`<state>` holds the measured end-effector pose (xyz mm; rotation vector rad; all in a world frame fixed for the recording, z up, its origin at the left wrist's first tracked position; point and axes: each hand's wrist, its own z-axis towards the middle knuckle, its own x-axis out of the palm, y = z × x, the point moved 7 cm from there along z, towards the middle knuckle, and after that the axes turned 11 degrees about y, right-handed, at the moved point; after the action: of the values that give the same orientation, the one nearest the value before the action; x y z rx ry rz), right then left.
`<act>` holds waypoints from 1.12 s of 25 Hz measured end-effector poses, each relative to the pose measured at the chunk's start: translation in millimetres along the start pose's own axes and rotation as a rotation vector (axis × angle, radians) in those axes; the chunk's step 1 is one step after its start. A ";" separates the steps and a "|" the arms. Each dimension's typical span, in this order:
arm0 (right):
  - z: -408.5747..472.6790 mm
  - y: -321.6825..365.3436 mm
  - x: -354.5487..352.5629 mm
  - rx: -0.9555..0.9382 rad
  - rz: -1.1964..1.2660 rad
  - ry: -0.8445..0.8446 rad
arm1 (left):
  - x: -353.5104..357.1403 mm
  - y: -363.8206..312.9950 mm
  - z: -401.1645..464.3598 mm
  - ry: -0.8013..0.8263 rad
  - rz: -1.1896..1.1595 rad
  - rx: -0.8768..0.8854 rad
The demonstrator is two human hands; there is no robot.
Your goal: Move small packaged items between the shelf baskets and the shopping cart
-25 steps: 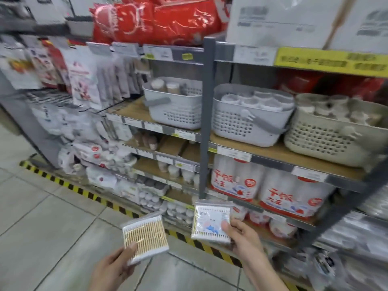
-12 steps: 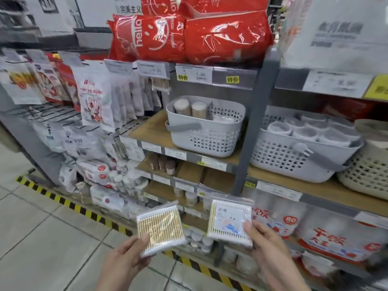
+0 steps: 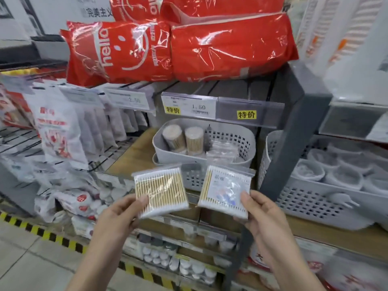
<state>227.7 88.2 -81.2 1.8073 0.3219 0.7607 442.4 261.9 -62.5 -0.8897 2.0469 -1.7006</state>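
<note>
The person stands close up to the shelf with a flat packet in each hand. The left hand point(image 3: 117, 217) pinches the lower left corner of a clear swab packet point(image 3: 160, 191), thumb on its face, the wooden sticks showing through. The right hand point(image 3: 262, 219) pinches the lower right corner of a labelled swab packet point(image 3: 225, 191) in the same way, its printed side toward us. Both packets are held upright in the air, side by side and just apart, in front of the shelf's front edge.

Directly behind them, on the wooden shelf point(image 3: 134, 152), sits a grey basket point(image 3: 241, 143) under a price tag point(image 3: 189, 107) reading 1.50. It holds two round tubs of swabs point(image 3: 182, 138) at its left end and what looks like clear packets lying toward its right. A second basket point(image 3: 315, 198) stands to the right, past the grey upright post point(image 3: 294, 131).

No shopping cart is in sight. To my eye these two packets are headed into the grey basket, so the carrying looks done and the placing is what's left. How many more remain I cannot tell.
</note>
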 end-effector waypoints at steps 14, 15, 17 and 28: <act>66.0 67.4 27.9 -0.273 -0.347 -0.342 | 18.3 -96.6 156.5 0.184 0.408 0.365; 72.7 72.4 32.3 -0.269 -0.414 -0.343 | 19.0 -100.3 163.8 0.203 0.471 0.378; 87.0 78.6 36.2 -0.214 -0.551 -0.353 | 25.0 -105.1 176.4 0.255 0.693 0.386; 130.8 77.1 51.2 0.277 -1.132 -0.218 | 57.8 -100.2 196.7 0.363 1.346 0.242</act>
<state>338.8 -9.1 -18.9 1.5797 1.2010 -0.2884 545.0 66.8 -3.5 0.8184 1.7654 -1.2158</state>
